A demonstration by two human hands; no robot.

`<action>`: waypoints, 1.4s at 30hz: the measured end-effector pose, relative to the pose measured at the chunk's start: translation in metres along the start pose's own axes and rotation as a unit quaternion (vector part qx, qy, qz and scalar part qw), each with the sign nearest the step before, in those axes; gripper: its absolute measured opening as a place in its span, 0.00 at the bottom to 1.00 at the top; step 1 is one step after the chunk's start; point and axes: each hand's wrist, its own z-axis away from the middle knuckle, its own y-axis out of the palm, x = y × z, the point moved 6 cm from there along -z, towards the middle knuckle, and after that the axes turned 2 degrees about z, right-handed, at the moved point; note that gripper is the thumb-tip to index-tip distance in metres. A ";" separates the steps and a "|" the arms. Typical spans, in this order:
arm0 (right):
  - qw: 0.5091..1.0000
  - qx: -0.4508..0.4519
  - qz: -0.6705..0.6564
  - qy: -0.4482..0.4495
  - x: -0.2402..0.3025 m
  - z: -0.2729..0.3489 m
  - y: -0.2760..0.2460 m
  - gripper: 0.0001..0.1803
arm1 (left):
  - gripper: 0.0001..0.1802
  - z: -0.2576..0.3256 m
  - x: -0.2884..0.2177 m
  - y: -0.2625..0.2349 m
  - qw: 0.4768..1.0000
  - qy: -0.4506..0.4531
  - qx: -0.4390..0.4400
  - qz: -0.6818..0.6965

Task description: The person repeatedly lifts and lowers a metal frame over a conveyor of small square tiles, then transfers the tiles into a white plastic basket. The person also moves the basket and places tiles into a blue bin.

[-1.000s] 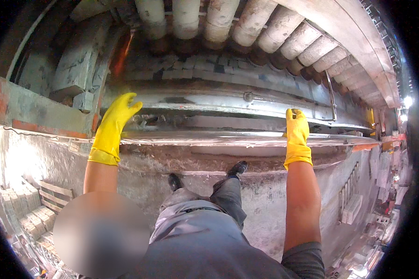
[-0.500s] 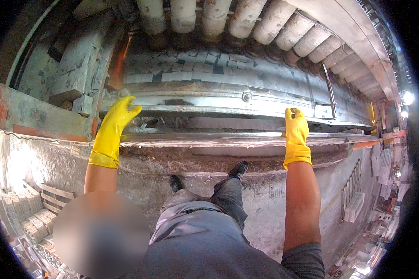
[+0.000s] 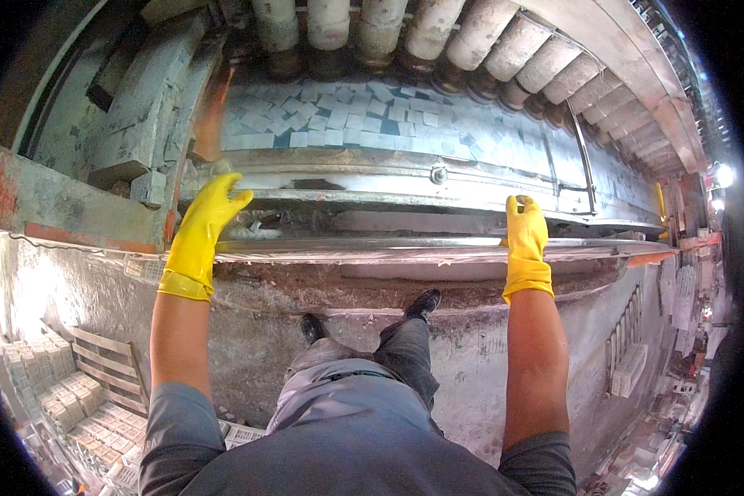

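Observation:
Both my hands wear yellow rubber gloves and reach over a shiny metal bar (image 3: 372, 245) along the front of a machine. On the left, my left hand (image 3: 207, 217) is open, thumb apart from the fingers, near the left end of a pale ledge (image 3: 372, 183). My right hand (image 3: 526, 225) has its fingers curled toward the thumb, leaving a small dark gap; whether it holds anything is hidden. Behind the ledge lies a bed of many small pale square pieces (image 3: 339, 116), packed unevenly on a bluish surface.
A row of thick cylinders (image 3: 372, 29) hangs over the far side of the bed. A thin metal rod frame (image 3: 585, 161) stands at the right. Stacked pale blocks (image 3: 74, 393) and a wooden pallet (image 3: 112, 364) are on the floor at lower left.
The bed of pale pieces looks brighter and clearer, and more of it shows in front of the cylinders. Both my hands stay nearly where they were.

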 end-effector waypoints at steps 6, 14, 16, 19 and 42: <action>1.000 -0.008 0.016 -0.006 -0.003 -0.004 0.002 0.30 | 0.35 -0.002 0.000 0.001 1.000 0.007 -0.002 0.001; 1.000 0.009 -0.002 0.001 0.005 0.002 -0.001 0.30 | 0.34 -0.004 0.003 0.000 1.000 0.011 -0.006 -0.003; 1.000 0.010 0.001 0.001 0.008 0.002 -0.001 0.30 | 0.35 -0.005 0.004 -0.002 1.000 -0.006 0.006 0.014; 1.000 0.013 -0.004 0.008 0.012 0.005 -0.002 0.30 | 0.35 -0.003 -0.002 -0.006 0.999 -0.018 0.013 0.025; 0.997 -0.059 0.044 -0.014 -0.015 -0.028 0.016 0.29 | 0.34 -0.009 -0.003 -0.011 1.000 -0.014 0.004 0.014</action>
